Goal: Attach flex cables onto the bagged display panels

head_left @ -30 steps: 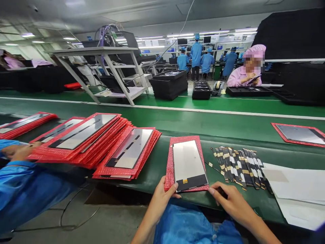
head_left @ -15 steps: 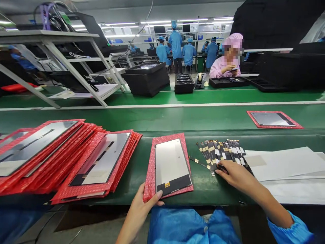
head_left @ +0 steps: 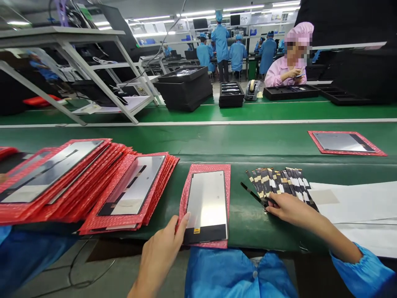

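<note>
A worker's left hand [head_left: 161, 250] grips a screen [head_left: 207, 198] by its edge, seemingly steadying it, while the right hand [head_left: 288, 210] pinches a strip [head_left: 252, 193].

The green bench [head_left: 248, 231] carries a red pouch [head_left: 211, 167] at the left hand [head_left: 161, 248], piled pouches [head_left: 93, 182] left of that, strips [head_left: 276, 182] by the right hand [head_left: 290, 209], white paper [head_left: 369, 203] right of it, another pouch [head_left: 377, 150] farther back

Two unstacked panels [head_left: 207, 194] (one tape dispenser [head_left: 252, 91])

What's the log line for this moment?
Left hand: holding panel edge | right hand: holding strip | panel: on pouch | strip pile: beside paper
</note>
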The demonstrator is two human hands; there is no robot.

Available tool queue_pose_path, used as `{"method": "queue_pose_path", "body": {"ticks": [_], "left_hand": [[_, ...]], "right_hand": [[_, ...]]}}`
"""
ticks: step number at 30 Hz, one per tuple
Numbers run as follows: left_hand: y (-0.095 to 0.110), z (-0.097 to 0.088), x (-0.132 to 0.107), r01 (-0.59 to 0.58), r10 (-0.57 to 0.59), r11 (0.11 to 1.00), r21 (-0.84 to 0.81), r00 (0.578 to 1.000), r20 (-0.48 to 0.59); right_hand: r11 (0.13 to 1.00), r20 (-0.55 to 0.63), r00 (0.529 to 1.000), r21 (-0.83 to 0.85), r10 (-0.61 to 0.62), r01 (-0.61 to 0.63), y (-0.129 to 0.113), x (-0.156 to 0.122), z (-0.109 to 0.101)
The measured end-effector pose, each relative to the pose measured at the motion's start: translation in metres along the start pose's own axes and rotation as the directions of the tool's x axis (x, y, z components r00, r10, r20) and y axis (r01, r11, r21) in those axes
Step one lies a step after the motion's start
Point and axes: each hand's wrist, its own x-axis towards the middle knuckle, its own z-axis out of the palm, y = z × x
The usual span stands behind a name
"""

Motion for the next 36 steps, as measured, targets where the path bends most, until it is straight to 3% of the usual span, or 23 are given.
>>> {"method": "queue_pose_path", "body": {"ticks": [2,4,8,11,14,17,19,21,23,26,28,30,33,36], "left_hand": [[-0.002,-0.004,0.000,-0.037,0.044,0.994,0.101,0.996,-0.074],[-0.005,-0.003,-0.001,-0.088,0.098,0.986,0.141,0.993,-0.066],[-0.010,0.012,-0.004,-0.141,0.136,0.989,0.049,0.986,0.098],[-0.004,0.025,-0.009,-0.166,0.163,0.986,0.006,0.973,0.161],[0.005,0.025,-0.014,-0.196,0.189,0.980,0.048,0.975,0.119],[0.011,0.014,-0.018,-0.201,0.215,0.961,0.190,0.975,-0.057],[0.013,0.008,-0.021,-0.258,0.312,0.936,0.241,0.923,-0.223],[0.015,0.009,-0.027,-0.427,0.452,0.892,0.150,0.847,-0.279],[0.019,0.018,-0.035,-0.585,0.567,0.809,-0.064,0.804,-0.181],[0.025,0.035,-0.047,-0.627,0.640,0.737,-0.252,0.767,-0.036],[0.025,0.040,-0.052,-0.626,0.612,0.745,-0.230,0.779,-0.138],[0.022,0.039,-0.055,-0.634,0.569,0.760,-0.142,0.755,-0.327],[0.014,0.036,-0.059,-0.662,0.603,0.747,0.064,0.633,-0.485],[0.009,0.042,-0.068,-0.710,0.714,0.671,0.214,0.540,-0.445]], "right_hand": [[0.992,0.038,0.999,0.121,-0.025,0.020,0.002,-0.001,-0.005],[0.967,0.063,0.997,0.254,-0.042,0.025,0.004,-0.002,-0.009],[0.882,0.132,0.991,0.467,0.001,-0.063,0.006,0.001,-0.010],[0.740,0.214,0.976,0.650,0.041,-0.173,-0.003,0.003,-0.002],[0.609,0.257,0.966,0.770,-0.026,-0.188,-0.018,0.005,0.007],[0.571,0.276,0.959,0.798,-0.063,-0.192,-0.034,0.003,0.014],[0.571,0.280,0.957,0.799,-0.072,-0.190,-0.045,0.001,0.017],[0.563,0.289,0.952,0.805,-0.096,-0.187,-0.057,-0.002,0.022],[0.555,0.295,0.947,0.813,-0.130,-0.178,-0.071,-0.003,0.028],[0.555,0.300,0.936,0.818,-0.185,-0.152,-0.092,-0.003,0.038],[0.563,0.305,0.929,0.814,-0.210,-0.140,-0.102,-0.001,0.043],[0.577,0.317,0.923,0.805,-0.220,-0.139,-0.108,0.003,0.045],[0.607,0.328,0.918,0.784,-0.222,-0.134,-0.111,0.011,0.045],[0.631,0.326,0.918,0.767,-0.224,-0.119,-0.112,0.020,0.043]]}}
